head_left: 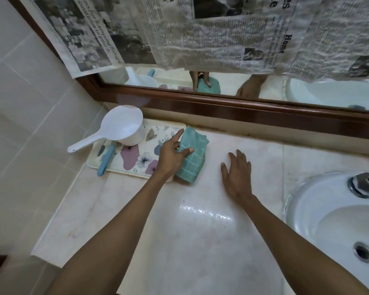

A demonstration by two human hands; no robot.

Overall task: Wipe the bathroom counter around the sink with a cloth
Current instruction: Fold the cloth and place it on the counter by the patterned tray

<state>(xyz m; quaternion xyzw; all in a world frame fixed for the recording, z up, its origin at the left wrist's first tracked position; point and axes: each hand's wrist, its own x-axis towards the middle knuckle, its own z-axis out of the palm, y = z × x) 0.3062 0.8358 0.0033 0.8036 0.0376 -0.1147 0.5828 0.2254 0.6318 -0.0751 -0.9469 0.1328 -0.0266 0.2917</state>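
A folded teal cloth (193,155) lies on the pale marble counter (196,241), against the right edge of a floral tray. My left hand (172,155) rests on the cloth's left side, thumb across it and index finger pointing up over the tray. My right hand (237,173) lies flat on the counter to the right of the cloth, fingers spread, holding nothing. The white sink (337,222) sits at the right edge of the counter.
The floral tray (136,165) at the back left carries a white plastic scoop (124,129) and a blue-handled tool (106,159). A chrome tap (365,184) stands on the sink rim. A wood-framed mirror (222,107) covered with newspaper runs along the back.
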